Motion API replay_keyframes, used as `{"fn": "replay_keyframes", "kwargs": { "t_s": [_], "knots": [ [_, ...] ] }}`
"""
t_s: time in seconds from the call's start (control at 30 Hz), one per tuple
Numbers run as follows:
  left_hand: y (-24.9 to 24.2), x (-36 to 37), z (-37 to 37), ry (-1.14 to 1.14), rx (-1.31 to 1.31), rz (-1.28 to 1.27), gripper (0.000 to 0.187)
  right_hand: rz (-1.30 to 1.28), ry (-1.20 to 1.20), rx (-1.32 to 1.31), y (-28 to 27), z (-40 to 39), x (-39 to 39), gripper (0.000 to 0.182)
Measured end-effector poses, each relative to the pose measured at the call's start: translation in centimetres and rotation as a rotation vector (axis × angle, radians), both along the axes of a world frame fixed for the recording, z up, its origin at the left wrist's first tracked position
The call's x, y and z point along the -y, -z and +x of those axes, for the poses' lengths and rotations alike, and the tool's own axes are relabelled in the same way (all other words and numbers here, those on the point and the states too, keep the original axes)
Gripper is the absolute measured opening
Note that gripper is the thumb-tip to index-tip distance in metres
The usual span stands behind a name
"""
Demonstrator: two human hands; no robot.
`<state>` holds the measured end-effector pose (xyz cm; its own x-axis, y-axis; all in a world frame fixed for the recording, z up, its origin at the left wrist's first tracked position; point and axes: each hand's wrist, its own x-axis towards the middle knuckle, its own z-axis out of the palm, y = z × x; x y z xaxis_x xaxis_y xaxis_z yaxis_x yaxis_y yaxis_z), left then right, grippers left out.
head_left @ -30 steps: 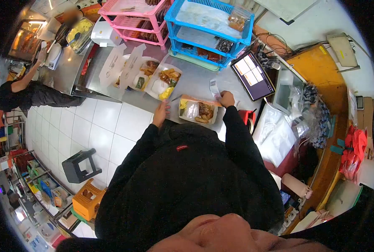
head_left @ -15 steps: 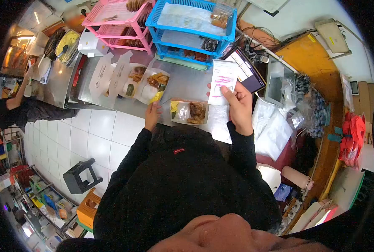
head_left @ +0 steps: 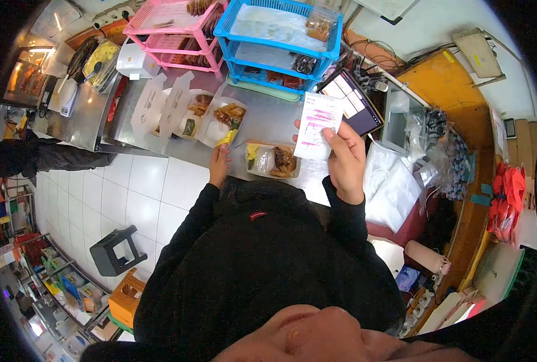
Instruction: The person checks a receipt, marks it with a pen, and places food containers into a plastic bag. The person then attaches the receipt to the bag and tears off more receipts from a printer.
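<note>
My right hand (head_left: 347,161) grips a paper receipt (head_left: 318,125) printed with text and marked in pink, thumb on its face. Low at the counter's front edge is my left hand (head_left: 220,164), fingers loosely extended, their tips just below the corner of an open food box (head_left: 207,136). That box contains browned food (head_left: 230,113), white rice and a yellow packet (head_left: 228,137). Between my hands sits a smaller open box (head_left: 289,175) with browned food, a clear-wrapped portion and something yellow. Left of these stands another open lunch box (head_left: 178,130) with its white lid (head_left: 151,111) raised.
Pink (head_left: 166,36) and blue tiered racks (head_left: 280,42) stand at the back of the metal counter (head_left: 262,123). A tablet screen (head_left: 353,102) and white plastic bags (head_left: 389,187) are on the right. Far left is another person (head_left: 45,157); a black stool (head_left: 117,250) stands on the floor.
The receipt in my right hand has tilted and moved slightly down and left. My left hand has stayed nearly in place. The person at far left has drawn an arm back from the counter.
</note>
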<state>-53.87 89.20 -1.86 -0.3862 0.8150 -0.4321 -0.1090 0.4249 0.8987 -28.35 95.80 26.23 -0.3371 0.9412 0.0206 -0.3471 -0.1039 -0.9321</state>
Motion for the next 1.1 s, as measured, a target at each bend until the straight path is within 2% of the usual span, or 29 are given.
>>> {"fn": "replay_keyframes", "kwargs": {
  "t_s": [0.43, 0.7, 1.1],
  "knots": [
    [0.28, 0.39, 0.18, -0.012, 0.029, -0.009, 0.044, 0.019, -0.028, 0.004, 0.12, 0.33, 0.66, 0.031],
    [-0.14, 0.41, 0.29, -0.043, 0.014, -0.007, 0.05, 0.039, -0.044, 0.013, -0.05, 0.29, 0.77, 0.032],
    [-0.42, 0.4, 0.55, -0.057, 0.012, 0.001, 0.049, -0.008, -0.05, -0.042, -0.15, 0.2, 0.79, 0.036]
  ]
}}
